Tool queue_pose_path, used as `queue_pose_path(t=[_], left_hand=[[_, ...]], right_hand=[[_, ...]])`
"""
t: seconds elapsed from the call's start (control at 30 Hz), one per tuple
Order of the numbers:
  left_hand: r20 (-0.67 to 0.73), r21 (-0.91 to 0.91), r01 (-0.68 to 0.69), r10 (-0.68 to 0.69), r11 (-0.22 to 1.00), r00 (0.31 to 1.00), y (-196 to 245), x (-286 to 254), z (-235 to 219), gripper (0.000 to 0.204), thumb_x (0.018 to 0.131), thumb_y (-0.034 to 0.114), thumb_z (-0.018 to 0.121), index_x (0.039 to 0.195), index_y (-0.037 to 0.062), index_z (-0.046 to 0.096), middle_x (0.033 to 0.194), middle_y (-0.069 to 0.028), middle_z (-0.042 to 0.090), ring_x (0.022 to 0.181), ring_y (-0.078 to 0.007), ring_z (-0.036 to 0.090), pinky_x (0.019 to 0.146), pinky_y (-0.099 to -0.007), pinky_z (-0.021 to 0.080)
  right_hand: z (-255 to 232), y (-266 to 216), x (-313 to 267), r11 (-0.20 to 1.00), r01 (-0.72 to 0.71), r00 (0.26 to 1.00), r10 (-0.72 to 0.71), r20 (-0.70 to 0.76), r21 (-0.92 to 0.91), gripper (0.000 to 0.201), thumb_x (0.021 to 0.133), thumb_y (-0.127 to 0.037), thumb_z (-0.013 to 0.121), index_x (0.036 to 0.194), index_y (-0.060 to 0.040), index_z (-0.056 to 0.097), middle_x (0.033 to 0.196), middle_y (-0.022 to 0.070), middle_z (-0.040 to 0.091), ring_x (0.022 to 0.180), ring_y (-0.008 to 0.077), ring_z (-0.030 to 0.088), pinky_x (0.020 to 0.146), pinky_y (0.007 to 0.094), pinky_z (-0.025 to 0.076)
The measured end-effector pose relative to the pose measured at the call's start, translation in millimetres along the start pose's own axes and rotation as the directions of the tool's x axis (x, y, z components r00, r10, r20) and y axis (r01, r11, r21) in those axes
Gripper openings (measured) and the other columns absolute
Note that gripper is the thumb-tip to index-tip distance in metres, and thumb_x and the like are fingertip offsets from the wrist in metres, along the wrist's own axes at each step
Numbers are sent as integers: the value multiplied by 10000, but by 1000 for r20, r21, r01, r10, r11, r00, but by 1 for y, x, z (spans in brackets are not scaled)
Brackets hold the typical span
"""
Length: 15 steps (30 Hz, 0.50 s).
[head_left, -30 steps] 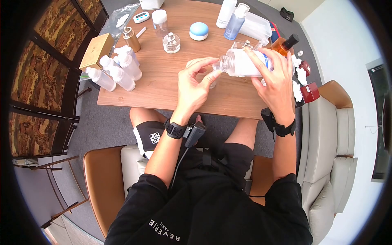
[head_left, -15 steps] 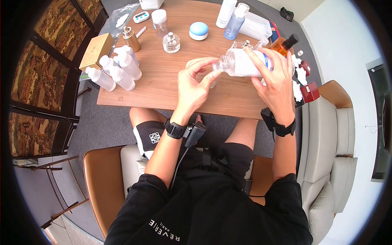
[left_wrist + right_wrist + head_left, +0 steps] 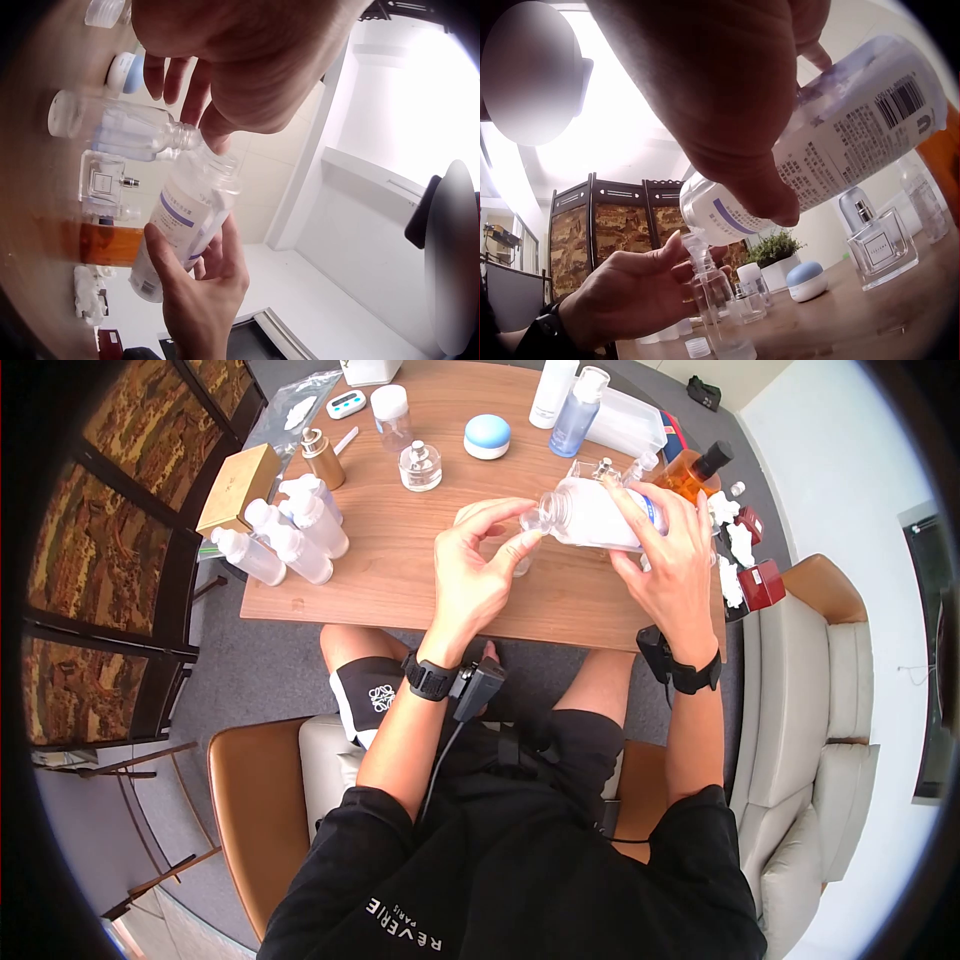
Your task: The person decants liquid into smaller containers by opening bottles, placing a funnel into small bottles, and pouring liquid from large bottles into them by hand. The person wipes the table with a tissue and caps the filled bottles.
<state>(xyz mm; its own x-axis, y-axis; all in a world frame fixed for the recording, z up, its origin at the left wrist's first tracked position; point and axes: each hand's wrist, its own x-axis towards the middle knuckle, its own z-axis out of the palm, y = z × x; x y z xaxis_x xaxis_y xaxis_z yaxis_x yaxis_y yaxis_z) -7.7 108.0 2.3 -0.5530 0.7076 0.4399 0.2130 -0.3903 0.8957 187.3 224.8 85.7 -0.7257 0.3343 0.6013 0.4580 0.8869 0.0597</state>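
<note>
My left hand (image 3: 475,575) pinches a small clear funnel (image 3: 696,244) between thumb and index finger. The funnel sits at the mouth of a small clear bottle (image 3: 718,311), which stands upright on the table with a little liquid at its bottom. With my right hand (image 3: 680,575) I grip a large clear bottle (image 3: 600,515) with a printed label, fingers wrapped around its body. It is tipped well over, its uncapped neck right at the funnel. In the left wrist view, the left thumb (image 3: 217,135) overlaps the place where neck and funnel meet.
Glass perfume bottles (image 3: 420,466) (image 3: 881,247), a blue-topped round jar (image 3: 487,436) and a loose clear cap (image 3: 697,346) are on the table (image 3: 400,560). Several frosted bottles (image 3: 300,535) cluster at left beside a gold box (image 3: 238,485). An amber bottle (image 3: 690,472) stands at right.
My right hand and the large bottle have shifted very slightly to the left, the neck still by the funnel. My left hand keeps its place.
</note>
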Motion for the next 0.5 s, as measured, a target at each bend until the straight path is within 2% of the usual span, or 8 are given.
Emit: queue_pose_path(t=[0.07, 0.13, 0.5], left_hand=[[-1, -3, -12, 12, 1000, 1000, 2, 1, 1, 352, 896, -3, 808, 1243, 15, 751, 1249, -110, 716, 1053, -149, 667, 910, -289, 542], [-35, -51, 25, -27, 998, 999, 4, 1, 3, 324, 862, 91, 835, 1182, 70, 785, 1187, -99, 765, 1118, -211, 663, 930, -354, 531], [-23, -145, 64, -68, 987, 997, -5, -1, 3, 328, 877, 85, 834, 1198, 52, 778, 1205, -105, 748, 1117, -179, 656, 929, -325, 518]], right_hand=[[-2, 0, 1, 1000, -2, 1000, 2, -9, -4, 794, 718, -93, 841, 1461, -278, 630, 1310, 76, 640, 1238, 295, 602, 1202, 635, 336], [-3, 1, 3, 1000, 20, 1000, -20, -17, 23, 816, 723, -108, 839, 1480, -297, 604, 1294, 78, 628, 1229, 297, 587, 1195, 650, 323], [-4, 1, 2, 1000, 28, 1000, -28, -10, 9, 799, 733, -111, 826, 1476, -306, 609, 1303, 82, 626, 1242, 295, 581, 1188, 656, 321]])
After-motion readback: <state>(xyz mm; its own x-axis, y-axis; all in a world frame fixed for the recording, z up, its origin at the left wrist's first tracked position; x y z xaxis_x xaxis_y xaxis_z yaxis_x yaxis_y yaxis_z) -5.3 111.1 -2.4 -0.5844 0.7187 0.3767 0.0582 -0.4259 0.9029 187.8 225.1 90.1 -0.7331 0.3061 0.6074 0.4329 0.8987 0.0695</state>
